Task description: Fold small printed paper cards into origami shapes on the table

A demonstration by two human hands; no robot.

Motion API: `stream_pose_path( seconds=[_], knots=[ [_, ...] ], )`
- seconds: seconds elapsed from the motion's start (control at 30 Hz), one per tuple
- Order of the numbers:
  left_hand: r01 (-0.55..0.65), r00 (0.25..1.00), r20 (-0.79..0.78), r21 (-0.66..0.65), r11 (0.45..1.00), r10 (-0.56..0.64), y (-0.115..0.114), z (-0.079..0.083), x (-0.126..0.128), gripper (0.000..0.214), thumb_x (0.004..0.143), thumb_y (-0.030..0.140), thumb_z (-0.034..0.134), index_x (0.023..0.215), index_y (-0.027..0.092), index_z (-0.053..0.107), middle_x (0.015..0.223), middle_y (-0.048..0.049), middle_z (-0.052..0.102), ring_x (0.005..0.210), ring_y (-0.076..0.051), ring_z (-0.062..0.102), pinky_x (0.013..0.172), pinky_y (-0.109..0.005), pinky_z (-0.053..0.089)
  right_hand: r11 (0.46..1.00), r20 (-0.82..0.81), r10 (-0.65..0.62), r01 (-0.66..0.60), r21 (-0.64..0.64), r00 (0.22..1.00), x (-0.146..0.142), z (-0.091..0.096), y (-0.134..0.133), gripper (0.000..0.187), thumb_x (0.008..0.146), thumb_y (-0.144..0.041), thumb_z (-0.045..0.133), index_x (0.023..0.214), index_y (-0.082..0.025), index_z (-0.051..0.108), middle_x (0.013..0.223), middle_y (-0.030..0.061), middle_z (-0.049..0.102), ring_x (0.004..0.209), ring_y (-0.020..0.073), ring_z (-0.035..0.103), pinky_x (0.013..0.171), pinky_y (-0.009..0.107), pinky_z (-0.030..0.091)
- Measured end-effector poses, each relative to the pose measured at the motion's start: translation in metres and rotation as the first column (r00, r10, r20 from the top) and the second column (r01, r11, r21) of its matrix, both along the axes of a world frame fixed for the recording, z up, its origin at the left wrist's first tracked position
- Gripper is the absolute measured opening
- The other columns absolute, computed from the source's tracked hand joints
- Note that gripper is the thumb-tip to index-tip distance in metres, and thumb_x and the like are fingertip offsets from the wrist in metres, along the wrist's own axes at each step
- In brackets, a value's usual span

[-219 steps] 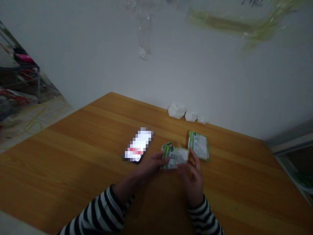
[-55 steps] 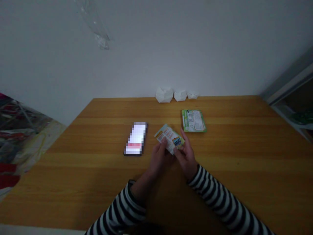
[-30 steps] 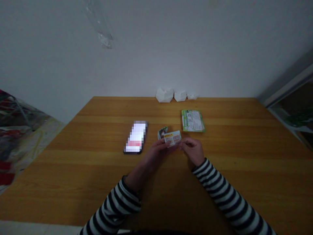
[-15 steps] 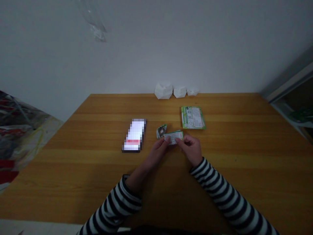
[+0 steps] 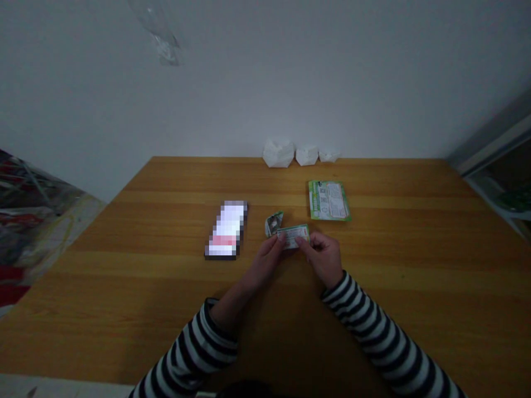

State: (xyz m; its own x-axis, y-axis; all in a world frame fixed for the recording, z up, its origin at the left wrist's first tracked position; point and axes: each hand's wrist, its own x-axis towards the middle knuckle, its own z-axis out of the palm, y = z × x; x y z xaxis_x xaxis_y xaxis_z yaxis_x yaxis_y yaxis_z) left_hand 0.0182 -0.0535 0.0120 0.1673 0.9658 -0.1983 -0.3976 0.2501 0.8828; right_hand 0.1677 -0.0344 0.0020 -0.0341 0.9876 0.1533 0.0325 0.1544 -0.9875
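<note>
Fingers (image 5: 301, 242) of both inward-turned hands (image 5: 266, 258) (image 5: 328, 262) pinch a packet (image 5: 295, 232).

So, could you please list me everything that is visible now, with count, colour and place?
Table: 1, wood brown, against the wall
Wall: 1, pale grey, behind the table
Clear plastic: 1, transparent, wall, upper left
White lumps: 3, white, table's back edge
Flat packet: 1, green and white, table, beyond right hand
Phone: 1, dark edge, bright blurred screen, table, left
Crumpled piece: 1, green and grey, just beyond left fingers
Small packet: 1, white and green, between both hands
Clutter: uncountable, partly red, far left
Shelf: 1, greyish, far right
Floor: pale, lower left
Striped sleeves: 2, black and white, lower middle and right
Left hand: 1, bare, on small packet
Right hand: 1, bare, on small packet
</note>
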Motion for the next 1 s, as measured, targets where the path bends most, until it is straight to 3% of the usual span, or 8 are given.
stream_pose_path(
  seconds=[0.23, 0.6, 0.87, 1.0],
  knots=[
    [-0.009, 0.993, -0.115, 0.036, 0.999, 0.013, 0.002, -0.008, -0.002, 0.049, 0.09, 0.057, 0.06, 0.105, 0.012, 0.072, 0.108, -0.0114, 0.074, 0.105, -0.026, 0.067, 0.102, -0.04, 0.048, 1.0, -0.029, -0.014, 0.013, -0.024, 0.999, -0.002, 0.0, -0.001, 0.046, 0.083, -0.044, 0.07, 0.052, -0.02, 0.044, 0.047, -0.0072, 0.039, 0.045, 0.0076, 0.033, 0.045, 0.022, 0.027],
    [-0.073, 0.992, -0.107, 0.0, 0.997, 0.073, 0.003, -0.002, 0.002, 0.056, 0.086, 0.063, 0.061, 0.102, 0.011, 0.074, 0.108, -0.0136, 0.076, 0.105, -0.028, 0.069, 0.099, -0.04, 0.051, 0.997, -0.046, -0.027, 0.024, -0.069, 0.999, -0.008, 0.005, -0.005, 0.05, 0.083, -0.054, 0.068, 0.052, -0.021, 0.047, 0.045, -0.0057, 0.045, 0.042, 0.0084, 0.039, 0.042, 0.021, 0.033],
    [-0.08, 0.989, -0.126, 0.015, 0.997, 0.081, 0.003, -0.002, 0.003, 0.056, 0.087, 0.063, 0.059, 0.102, 0.011, 0.074, 0.106, -0.0129, 0.076, 0.101, -0.027, 0.07, 0.098, -0.038, 0.051, 0.989, -0.107, -0.015, -0.001, -0.145, 0.994, -0.012, 0.006, -0.005, 0.051, 0.081, -0.056, 0.069, 0.053, -0.021, 0.047, 0.042, -0.0056, 0.046, 0.037, 0.0067, 0.037, 0.039, 0.02, 0.031],
    [-0.123, 0.97, -0.206, 0.037, 0.992, 0.128, 0.004, 0.0, 0.001, 0.058, 0.088, 0.065, 0.055, 0.097, 0.011, 0.074, 0.099, -0.0118, 0.076, 0.093, -0.025, 0.07, 0.09, -0.036, 0.053, 0.981, -0.188, -0.014, -0.023, -0.19, 0.982, -0.013, 0.004, -0.006, 0.039, 0.081, -0.053, 0.071, 0.073, -0.021, 0.052, 0.046, -0.0079, 0.051, 0.038, 0.0072, 0.042, 0.038, 0.018, 0.032]
  ],
)
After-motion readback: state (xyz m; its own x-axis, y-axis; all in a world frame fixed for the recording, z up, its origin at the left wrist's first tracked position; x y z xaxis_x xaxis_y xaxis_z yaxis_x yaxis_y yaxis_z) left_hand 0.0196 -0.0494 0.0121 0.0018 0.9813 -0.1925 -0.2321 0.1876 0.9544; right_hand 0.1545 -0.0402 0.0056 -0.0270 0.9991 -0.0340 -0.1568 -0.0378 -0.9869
